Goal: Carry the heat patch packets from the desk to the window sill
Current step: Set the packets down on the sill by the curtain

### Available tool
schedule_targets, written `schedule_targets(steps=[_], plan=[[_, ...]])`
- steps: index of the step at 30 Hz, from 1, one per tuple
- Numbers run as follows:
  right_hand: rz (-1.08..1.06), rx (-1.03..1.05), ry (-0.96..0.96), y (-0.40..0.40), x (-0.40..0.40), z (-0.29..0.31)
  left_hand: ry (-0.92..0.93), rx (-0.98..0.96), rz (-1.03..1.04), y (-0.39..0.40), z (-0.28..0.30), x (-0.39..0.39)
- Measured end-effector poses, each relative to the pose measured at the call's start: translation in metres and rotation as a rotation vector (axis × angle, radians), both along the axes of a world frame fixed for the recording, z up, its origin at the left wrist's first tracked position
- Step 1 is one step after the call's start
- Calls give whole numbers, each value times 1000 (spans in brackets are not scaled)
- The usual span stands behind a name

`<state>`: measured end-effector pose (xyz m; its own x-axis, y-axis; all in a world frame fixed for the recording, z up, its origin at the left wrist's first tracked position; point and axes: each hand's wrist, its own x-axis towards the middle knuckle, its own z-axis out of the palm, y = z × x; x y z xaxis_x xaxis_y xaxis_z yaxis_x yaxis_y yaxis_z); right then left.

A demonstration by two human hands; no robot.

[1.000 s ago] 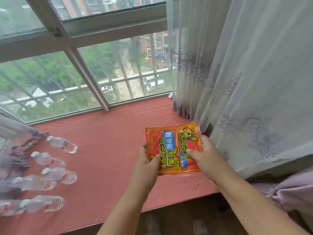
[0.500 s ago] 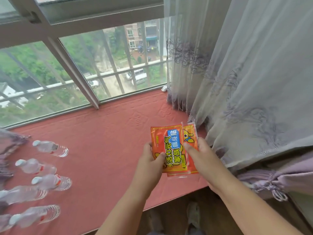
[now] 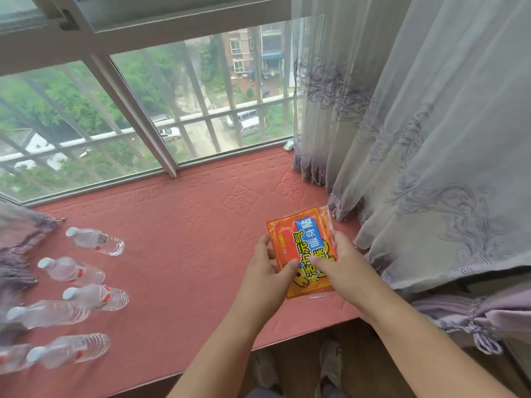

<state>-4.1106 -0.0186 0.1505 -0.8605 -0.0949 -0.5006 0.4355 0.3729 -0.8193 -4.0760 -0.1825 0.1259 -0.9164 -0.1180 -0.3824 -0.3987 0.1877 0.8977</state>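
2 hands [image 3: 301, 268] forward, fingers pinched

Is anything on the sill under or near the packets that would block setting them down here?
Nothing visible does. Both the left hand and right hand hold the heat patch packets over bare red sill mat. The water bottles lie far left, and the curtain hem hangs just right, apart from the packets.

heat patch packets [image 3: 301, 248] | flat orange-red foil sachets, blue panel, yellow and white printed characters, clear sealed edges | stacked, top one nearly covering the one beneath, whose edge shows at the right | over the right part of the window sill [image 3: 184, 242], near its front edge | pinched from both sides, thumbs on top
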Motion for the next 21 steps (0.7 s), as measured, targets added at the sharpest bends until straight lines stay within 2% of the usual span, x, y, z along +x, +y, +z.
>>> schedule_targets(steps=[6,12,21], plan=[[18,41,-11,13,-9,-17,-73,-34,-1,3,-15,-13],[22,214,48,31,-23,-48,-80,-93,-19,21,-44,-28],[7,286,11,60,-40,-127,-125,-206,-69,51,-120,-61]])
